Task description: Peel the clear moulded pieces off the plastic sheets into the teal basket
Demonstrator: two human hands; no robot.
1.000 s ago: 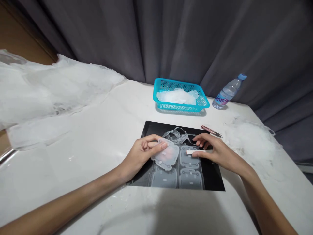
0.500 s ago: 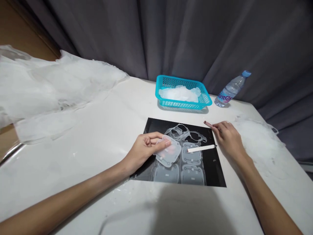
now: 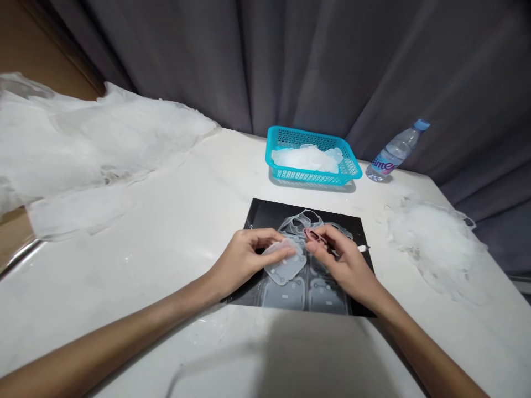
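My left hand [image 3: 244, 257] pinches a translucent plastic case piece [image 3: 285, 264] over a black mat [image 3: 265, 216]. My right hand [image 3: 343, 262] grips small pink snips [image 3: 314, 236], their tip close to the piece's upper right edge. Under both hands a sheet of several joined clear case pieces [image 3: 304, 292] lies on the mat. A thin white stick [image 3: 364, 248] pokes out from behind my right hand.
A turquoise basket [image 3: 312, 174] holding clear plastic pieces stands behind the mat. A water bottle [image 3: 394, 151] lies at the back right by the grey curtain. Plastic offcuts [image 3: 435, 243] are heaped at the right. Crumpled white plastic sheeting [image 3: 95, 146] covers the left.
My right hand let go of the white stick, reached right to the pink snips, took them and came back to the piece in my left hand.
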